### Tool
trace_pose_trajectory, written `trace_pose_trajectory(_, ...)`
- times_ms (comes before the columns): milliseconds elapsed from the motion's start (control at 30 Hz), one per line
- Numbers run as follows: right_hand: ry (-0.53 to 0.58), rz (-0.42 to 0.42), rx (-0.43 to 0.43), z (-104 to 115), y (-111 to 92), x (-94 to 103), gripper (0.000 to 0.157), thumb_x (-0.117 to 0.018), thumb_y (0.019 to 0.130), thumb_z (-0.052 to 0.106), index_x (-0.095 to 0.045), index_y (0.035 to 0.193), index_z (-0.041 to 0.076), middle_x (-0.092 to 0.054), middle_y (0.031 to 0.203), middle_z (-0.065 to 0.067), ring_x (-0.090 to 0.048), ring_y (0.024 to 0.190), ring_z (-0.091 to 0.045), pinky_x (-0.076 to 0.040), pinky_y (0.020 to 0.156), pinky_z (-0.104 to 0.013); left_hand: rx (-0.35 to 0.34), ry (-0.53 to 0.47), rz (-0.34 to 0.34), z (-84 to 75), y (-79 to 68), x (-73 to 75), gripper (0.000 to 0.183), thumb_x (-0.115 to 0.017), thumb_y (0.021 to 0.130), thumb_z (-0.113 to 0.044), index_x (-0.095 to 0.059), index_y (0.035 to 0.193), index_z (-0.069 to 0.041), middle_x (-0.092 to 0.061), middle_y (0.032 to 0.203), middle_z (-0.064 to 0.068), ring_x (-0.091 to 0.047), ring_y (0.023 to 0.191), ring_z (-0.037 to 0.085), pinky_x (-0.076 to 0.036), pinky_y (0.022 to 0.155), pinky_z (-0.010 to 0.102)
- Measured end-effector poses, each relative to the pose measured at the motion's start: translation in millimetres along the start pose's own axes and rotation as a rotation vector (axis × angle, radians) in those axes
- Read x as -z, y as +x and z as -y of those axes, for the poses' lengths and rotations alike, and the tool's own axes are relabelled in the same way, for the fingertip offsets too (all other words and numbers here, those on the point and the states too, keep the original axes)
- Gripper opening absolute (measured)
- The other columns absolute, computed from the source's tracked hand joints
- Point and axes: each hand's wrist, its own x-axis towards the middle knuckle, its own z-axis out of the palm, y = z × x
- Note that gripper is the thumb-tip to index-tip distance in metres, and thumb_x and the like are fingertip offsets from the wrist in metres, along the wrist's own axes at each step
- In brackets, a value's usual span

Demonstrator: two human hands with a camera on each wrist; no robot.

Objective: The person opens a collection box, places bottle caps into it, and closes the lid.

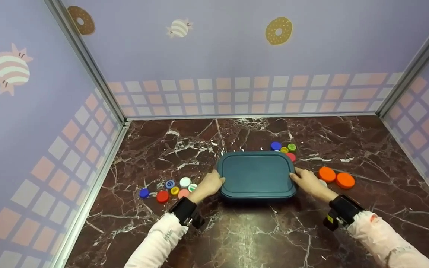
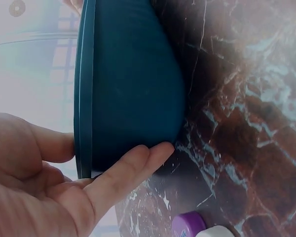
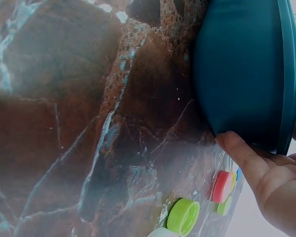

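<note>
A dark teal box with a flat lid sits on the marbled tabletop, held between both hands. My left hand grips its left end; in the left wrist view the thumb is at the lid's edge and the fingers reach along the box wall. At the opposite end my right hand holds the box the same way, its fingertips low against the wall in the right wrist view. Both sleeves are pale, with black straps at the wrists. The lid hides whatever is inside.
Left of the box lie several bottle caps, among them a red cap, a white cap and a blue cap. Behind its right corner is another group with a green cap. Orange caps lie right. Patterned walls enclose the table.
</note>
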Motion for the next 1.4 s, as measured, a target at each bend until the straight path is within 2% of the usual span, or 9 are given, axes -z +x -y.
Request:
trace_pose_trajectory(200, 0.010, 0.015, -0.018, -2, -3, 2.3, 0.047, -0.043, 0.096, 0.021, -0.040, 0.127, -0.014, -0.055, 0.111, -0.027, -0.053, 0.101, -0.035, -0.042, 0.080, -0.046, 0.006, -0.031, 0.004, 3.0, 0.1, -1.3, 0.051, -0.046, 0.095, -0.022, -0.036, 0.124, 0.018, -0.048, 0.113, 0.032, -0.050, 0.104, 0.039, -0.041, 0.082, 0.044)
trace_pose_trajectory(367, -0.030, 0.042, -0.075, -1, -7, 9.0, 0.058, -0.042, 0.095, 0.036, -0.039, 0.129, -0.012, -0.051, 0.116, -0.028, -0.047, 0.108, -0.039, -0.037, 0.085, -0.052, -0.038, -0.089, -0.011, 12.1, -2.4, -1.2, 0.047, -0.046, 0.094, -0.032, -0.049, 0.114, 0.011, -0.058, 0.089, 0.021, -0.060, 0.071, 0.029, -0.046, 0.061, 0.037)
trace_pose_trajectory(467, -0.055, 0.001, -0.081, 2, -8, 13.9, 0.060, -0.042, 0.095, 0.037, -0.039, 0.126, -0.014, -0.050, 0.114, -0.032, -0.048, 0.105, -0.041, -0.038, 0.083, -0.051, -0.075, -0.102, -0.042, 17.0, -3.7, -2.2, 0.048, -0.044, 0.094, -0.038, -0.054, 0.106, 0.008, -0.055, 0.076, 0.012, -0.054, 0.057, 0.021, -0.041, 0.055, 0.032)
trace_pose_trajectory(567, -0.076, -0.096, -0.055, 8, -7, 17.1, 0.052, -0.045, 0.095, 0.031, -0.042, 0.123, -0.013, -0.054, 0.105, -0.028, -0.055, 0.093, -0.037, -0.042, 0.077, -0.047, -0.102, -0.092, -0.091, 19.3, -3.7, -4.1, 0.044, -0.046, 0.092, -0.039, -0.056, 0.092, 0.004, -0.049, 0.066, 0.007, -0.048, 0.052, 0.019, -0.036, 0.051, 0.030)
trace_pose_trajectory(733, -0.150, -0.229, 0.083, 26, -2, 15.5, 0.031, -0.053, 0.092, 0.017, -0.052, 0.110, -0.008, -0.057, 0.092, -0.017, -0.055, 0.080, -0.028, -0.043, 0.068, -0.042, -0.097, 0.082, -0.226, 16.0, -3.3, -6.2, 0.037, -0.053, 0.088, -0.039, -0.053, 0.068, -0.007, -0.049, 0.058, 0.006, -0.052, 0.053, 0.022, -0.036, 0.046, 0.031)
trace_pose_trajectory(867, -0.240, -0.247, 0.163, 46, -1, 8.4, 0.022, -0.057, 0.089, 0.015, -0.058, 0.102, -0.003, -0.058, 0.088, -0.013, -0.054, 0.075, -0.025, -0.043, 0.064, -0.040, -0.069, 0.263, -0.289, 10.4, -4.3, -6.8, 0.037, -0.054, 0.087, -0.041, -0.062, 0.072, -0.008, -0.059, 0.067, 0.012, -0.059, 0.060, 0.028, -0.042, 0.046, 0.039)
trace_pose_trajectory(933, -0.256, -0.240, 0.199, 56, 0, 3.1, 0.020, -0.058, 0.088, 0.015, -0.060, 0.100, -0.001, -0.059, 0.087, -0.011, -0.055, 0.073, -0.023, -0.044, 0.062, -0.039, -0.067, 0.304, -0.301, 8.4, -4.2, -6.8, 0.038, -0.054, 0.087, -0.041, -0.064, 0.075, -0.007, -0.061, 0.071, 0.014, -0.059, 0.062, 0.030, -0.044, 0.048, 0.042)
trace_pose_trajectory(1167, -0.312, -0.154, 0.356, 97, 0, -26.1, 0.009, -0.061, 0.086, 0.018, -0.060, 0.088, 0.009, -0.055, 0.075, 0.002, -0.053, 0.063, -0.013, -0.045, 0.054, -0.033, -0.051, 0.334, -0.319, 6.1, -4.5, -6.6, 0.040, -0.055, 0.086, -0.042, -0.066, 0.074, -0.005, -0.063, 0.073, 0.014, -0.060, 0.063, 0.030, -0.045, 0.049, 0.043)
trace_pose_trajectory(1400, -0.428, -0.066, 0.572, 132, 4, -59.3, 0.019, -0.063, 0.084, 0.025, -0.056, 0.082, 0.008, -0.055, 0.071, 0.000, -0.055, 0.060, -0.017, -0.045, 0.049, -0.032, -0.057, 0.332, -0.316, 4.9, -3.8, -4.9, 0.041, -0.054, 0.086, -0.042, -0.065, 0.071, -0.004, -0.062, 0.071, 0.016, -0.060, 0.062, 0.032, -0.045, 0.048, 0.044)
